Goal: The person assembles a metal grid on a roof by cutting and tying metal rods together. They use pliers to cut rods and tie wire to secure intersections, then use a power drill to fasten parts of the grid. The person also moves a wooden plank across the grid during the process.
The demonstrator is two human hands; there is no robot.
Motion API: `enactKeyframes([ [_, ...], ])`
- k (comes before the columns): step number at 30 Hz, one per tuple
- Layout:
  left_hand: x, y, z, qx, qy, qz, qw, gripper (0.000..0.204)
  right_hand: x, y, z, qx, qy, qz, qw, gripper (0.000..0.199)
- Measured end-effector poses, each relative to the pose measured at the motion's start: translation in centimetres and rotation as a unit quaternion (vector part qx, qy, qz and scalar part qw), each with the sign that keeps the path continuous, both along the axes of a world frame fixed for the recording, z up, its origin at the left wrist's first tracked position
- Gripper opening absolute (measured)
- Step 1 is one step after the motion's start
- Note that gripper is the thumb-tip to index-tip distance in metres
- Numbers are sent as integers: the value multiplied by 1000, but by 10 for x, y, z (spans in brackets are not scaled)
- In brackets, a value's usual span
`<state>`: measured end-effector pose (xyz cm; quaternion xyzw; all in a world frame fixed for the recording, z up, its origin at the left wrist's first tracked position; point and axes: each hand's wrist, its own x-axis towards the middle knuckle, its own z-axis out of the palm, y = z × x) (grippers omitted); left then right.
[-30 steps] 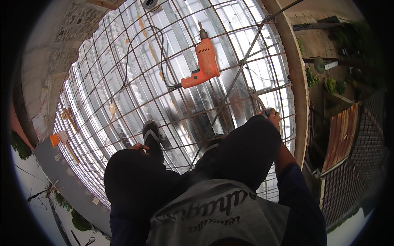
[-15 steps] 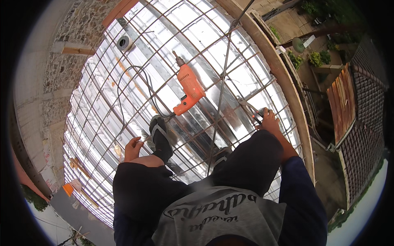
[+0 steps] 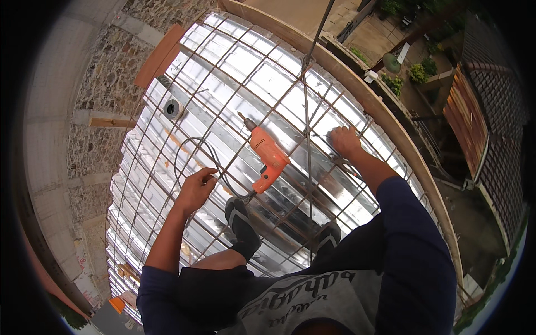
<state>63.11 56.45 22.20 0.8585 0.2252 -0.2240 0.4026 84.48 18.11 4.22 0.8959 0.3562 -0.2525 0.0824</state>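
Observation:
My left hand (image 3: 196, 190) is raised over the rebar grid (image 3: 272, 108), thumb and fingers pinched together near the black cable (image 3: 180, 162). Whatever it pinches, if anything, is too small to name. My right hand (image 3: 345, 140) reaches down to the grid on the right, fingers closed at a bar beside a thin dark strand. What lies between those fingers is hidden. Just below it, a dark hand tool with reddish handle ends (image 3: 339, 160) rests on the grid. An orange power drill (image 3: 270, 159) lies between my hands, its bit pointing away from me.
Shiny corrugated metal sheets (image 3: 234, 58) lie under the grid. A spool (image 3: 173, 109) sits at the far left. One long bar (image 3: 306, 106) crosses over the others. My shoes (image 3: 237, 211) stand on the grid. A raised board edge (image 3: 385, 125) bounds the right side, with ground and roofs beyond.
Both hands have moved forward from beside my knees. The right hand has left the hand tool's handles and reached a bar farther off. My view has shifted, so the drill appears lower.

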Motion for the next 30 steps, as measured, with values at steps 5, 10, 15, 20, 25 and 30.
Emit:
enactKeyframes([
  [5,8,-30,-37,25,39,-182,982,34,-1,-7,-10,35,-2,-6,999,19],
  [10,25,-37,-42,16,39,-194,980,35,5,-13,8,52,-16,-51,997,17],
  [15,91,-63,-13,-6,-121,-146,982,36,5,-14,96,120,-23,-50,991,14],
  [20,106,-102,-10,-93,-108,-225,964,39,-50,52,200,231,64,67,968,11],
  [25,96,-99,-11,-320,104,-174,925,35,-84,56,198,255,122,26,959,23],
  [30,76,-83,-15,-371,124,-94,915,32,-90,70,186,266,186,4,946,27],
])
